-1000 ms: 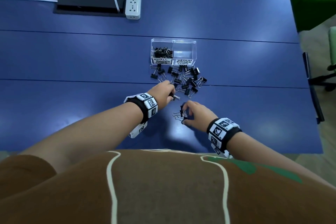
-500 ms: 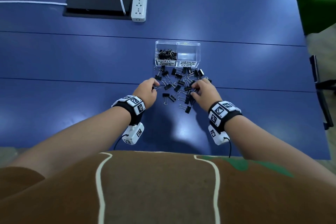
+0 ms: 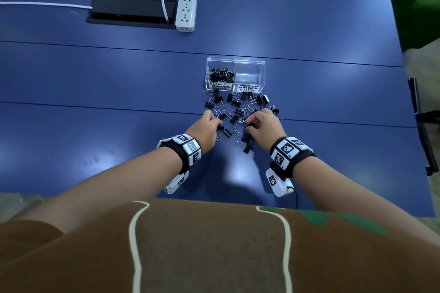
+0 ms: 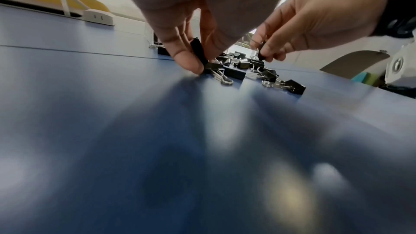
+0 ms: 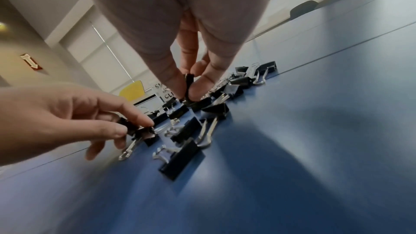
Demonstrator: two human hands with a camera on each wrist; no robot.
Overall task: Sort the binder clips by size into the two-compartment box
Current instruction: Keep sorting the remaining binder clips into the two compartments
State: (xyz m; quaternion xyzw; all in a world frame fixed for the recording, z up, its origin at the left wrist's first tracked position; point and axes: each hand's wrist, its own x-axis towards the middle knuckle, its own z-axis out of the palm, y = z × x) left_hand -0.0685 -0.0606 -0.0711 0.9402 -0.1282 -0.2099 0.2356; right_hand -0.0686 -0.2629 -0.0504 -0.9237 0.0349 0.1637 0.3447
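A clear two-compartment box stands on the blue table; its left side, labelled small, holds several black clips, and its right side, labelled medium, looks empty. Several black binder clips lie scattered in front of it. My left hand pinches a black clip at the pile's near left edge, low on the table. My right hand pinches another black clip between thumb and fingers just above the pile.
A white power strip and a black cable slot sit at the back of the table. A single clip lies nearest me. A dark chair stands off the table's right edge.
Both hands moved from the near table up to the clip pile. The right hand, first holding a clip near me, now pinches one at the pile; the left hand has closed on a clip.
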